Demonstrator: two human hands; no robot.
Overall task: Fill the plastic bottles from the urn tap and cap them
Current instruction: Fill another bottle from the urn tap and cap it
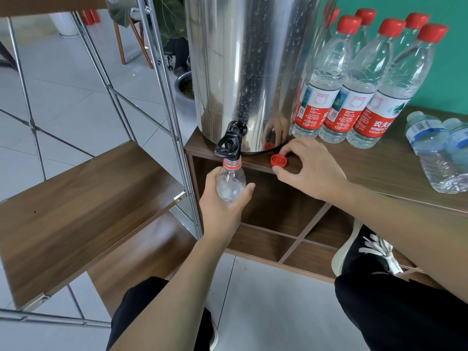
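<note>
A steel urn [243, 72] stands on the wooden tabletop [395, 168], its black tap [229, 143] overhanging the front edge. The left hand [222, 201] has its grip clamped on an uncapped bottle [231, 182] held with its mouth just under the tap. The right hand [310, 169], fingers curled, touches a loose red cap [278, 160] on the tabletop. Beside the urn stand five visible red-capped bottles [326, 97], labels reading "NONGFU"; two blue-labelled bottles [430, 148] lie right of them.
</note>
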